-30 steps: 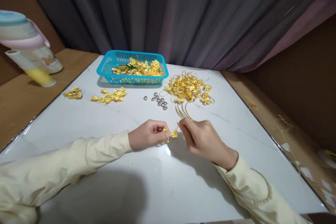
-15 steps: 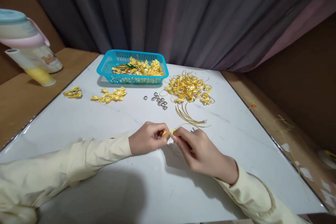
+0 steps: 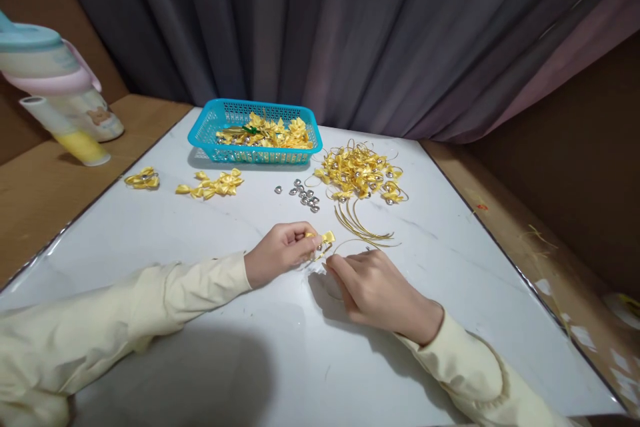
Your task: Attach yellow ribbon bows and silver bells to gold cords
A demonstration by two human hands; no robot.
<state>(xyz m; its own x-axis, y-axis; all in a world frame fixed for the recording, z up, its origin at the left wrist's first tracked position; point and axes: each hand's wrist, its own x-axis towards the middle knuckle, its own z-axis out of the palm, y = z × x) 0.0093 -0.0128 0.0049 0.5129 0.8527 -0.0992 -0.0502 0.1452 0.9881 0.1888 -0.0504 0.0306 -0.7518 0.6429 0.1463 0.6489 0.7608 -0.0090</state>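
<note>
My left hand pinches a small yellow ribbon bow with a gold cord hanging from it, just above the white table. My right hand rests close beside it, fingers curled, fingertips near the cord under the bow; what it holds, if anything, I cannot make out. Loose gold cords lie just beyond both hands.
A blue basket with yellow bows stands at the back. Beside it lie a pile of corded bows, several silver beads, loose bows and one more bow. A bottle and a roll stand far left.
My left hand has lifted the bow slightly away from me. My right hand has dropped lower, off the bow, toward the table.
</note>
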